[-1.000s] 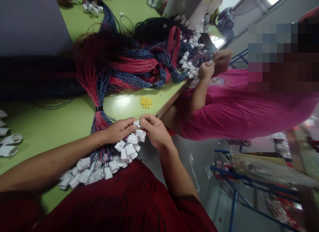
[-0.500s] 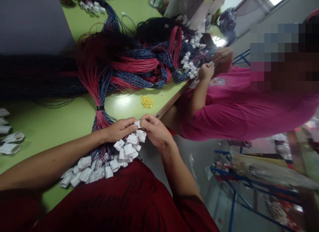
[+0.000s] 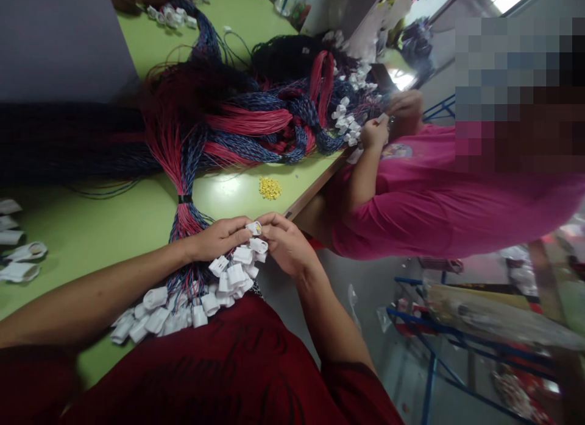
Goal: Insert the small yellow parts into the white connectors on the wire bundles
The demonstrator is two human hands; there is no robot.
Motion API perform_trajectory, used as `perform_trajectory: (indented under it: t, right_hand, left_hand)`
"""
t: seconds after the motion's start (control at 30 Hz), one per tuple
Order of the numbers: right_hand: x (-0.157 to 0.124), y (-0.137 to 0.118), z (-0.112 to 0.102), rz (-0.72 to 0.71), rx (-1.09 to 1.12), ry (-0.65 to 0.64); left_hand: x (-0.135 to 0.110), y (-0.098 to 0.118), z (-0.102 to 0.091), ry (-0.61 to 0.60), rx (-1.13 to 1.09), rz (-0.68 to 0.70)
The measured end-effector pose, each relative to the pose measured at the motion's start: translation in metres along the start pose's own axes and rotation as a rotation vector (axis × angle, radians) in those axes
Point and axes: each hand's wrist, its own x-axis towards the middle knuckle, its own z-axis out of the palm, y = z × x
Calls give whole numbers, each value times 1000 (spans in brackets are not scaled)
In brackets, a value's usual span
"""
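Observation:
A white plastic connector (image 3: pixel 253 228) is pinched between the thumb and fingers of my left hand (image 3: pixel 222 239). A small yellow spot shows at its open end. My right hand (image 3: pixel 287 245) is closed at that same end, thumb and fingertip against the connector; whether a tiny piece is between them is hidden. Below my hands hang several more white connectors (image 3: pixel 235 276) on thin wires. They belong to a pink and blue wire bundle (image 3: pixel 185 169), tied with a black band (image 3: pixel 184 199). A pile of small yellow pieces (image 3: pixel 270 188) lies on the table beyond my hands.
Large bundles of pink and blue wire (image 3: pixel 256 120) cover the green table (image 3: pixel 105 230). More white connectors (image 3: pixel 21 271) lie at the left edge. A co-worker in a pink shirt (image 3: pixel 411 206) sits at right, handling connectors. Blue metal racks (image 3: pixel 429 376) stand behind.
My right fingers have shifted slightly on the connector, and a yellow spot now shows more clearly at its open end. The left hand keeps its hold. The co-worker's hands moved slightly.

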Motion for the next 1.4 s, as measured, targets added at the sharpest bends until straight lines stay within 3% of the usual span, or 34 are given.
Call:
perform_trajectory:
  t: [0.67,0.8,0.9,1.0,1.1,1.23,1.3,1.4]
  right_hand:
    - [7,2,-3,-25,-170,21]
    - [-6,8,-4,-211,-207,96]
    - [-21,11,-3,-429,-419,128]
    - [-26,12,-1,-493,-591,153]
    - [-11,14,-7,-464,-628,209]
    - [30,16,-30,-562,-836,506]
    - [49,16,-41,-579,-955,541]
    - [67,16,-47,-563,-1109,495]
  left_hand:
    - [1,2,2,3,-45,-43]
    - [0,3,3,109,-194,-89]
    - [-1,4,3,134,-311,-73]
    - [-1,5,4,118,-333,-57]
    - [-1,5,6,121,-338,-101]
    - [-1,4,7,103,-377,-129]
    - [0,3,6,94,-392,-135]
    - [1,3,6,100,-400,-153]
